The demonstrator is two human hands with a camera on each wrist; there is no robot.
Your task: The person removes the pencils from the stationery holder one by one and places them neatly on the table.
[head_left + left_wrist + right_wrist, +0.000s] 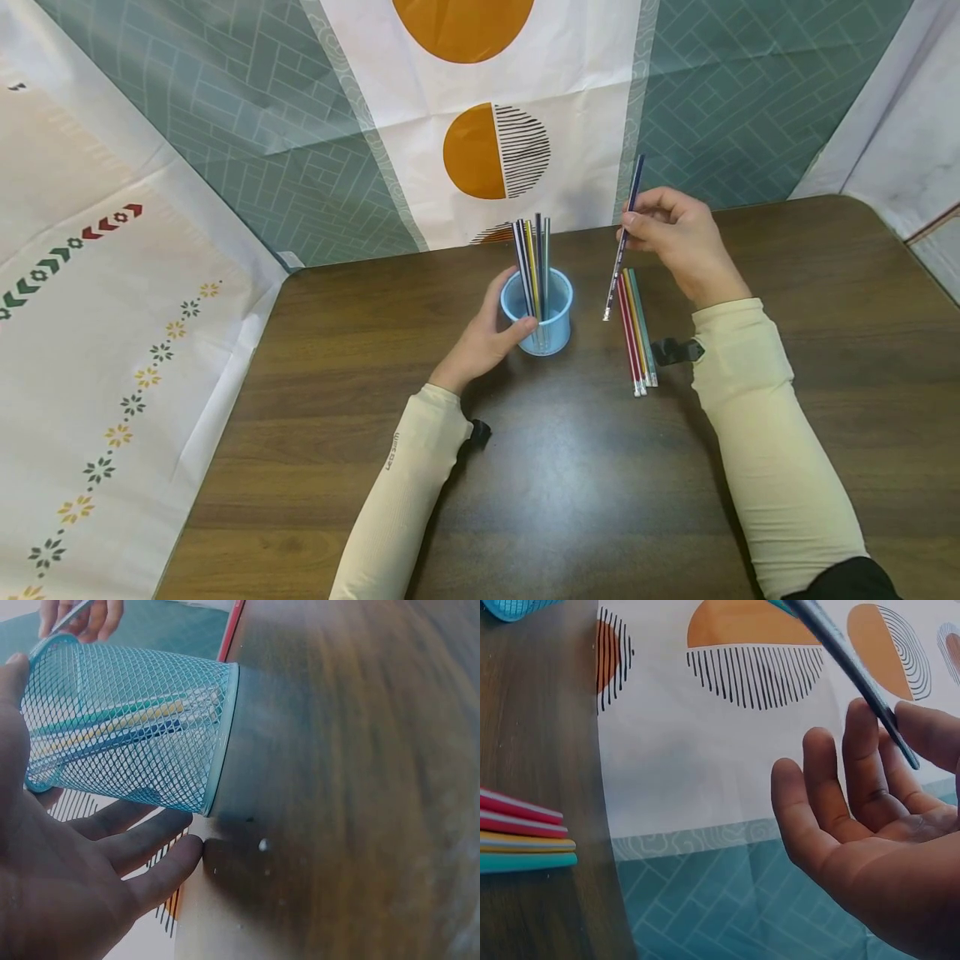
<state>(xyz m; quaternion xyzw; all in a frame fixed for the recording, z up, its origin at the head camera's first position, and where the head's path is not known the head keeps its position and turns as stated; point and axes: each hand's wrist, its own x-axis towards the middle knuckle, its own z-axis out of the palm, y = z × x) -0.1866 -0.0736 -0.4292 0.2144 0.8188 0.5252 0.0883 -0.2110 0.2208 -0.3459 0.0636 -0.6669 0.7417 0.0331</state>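
A light blue mesh pencil cup [556,333] stands upright on the table with several pencils [529,258] in it. My left hand [480,337] holds it from the left, its thumb at the rim and its fingers along the far side. Between thumb and fingertips, my right hand [678,237] pinches a dark blue pencil [617,268], raised and tilted, with its eraser end down. It is to the right of the cup and apart from it. Below that hand, red, yellow and green pencils [637,337] lie side by side on the table.
The brown wooden table [360,358] meets a patterned cloth [337,167] at the back. A white printed cloth [150,333] hangs along its left side. Each wrist wears a small black device; the one on the right [675,351] is close to the lying pencils.
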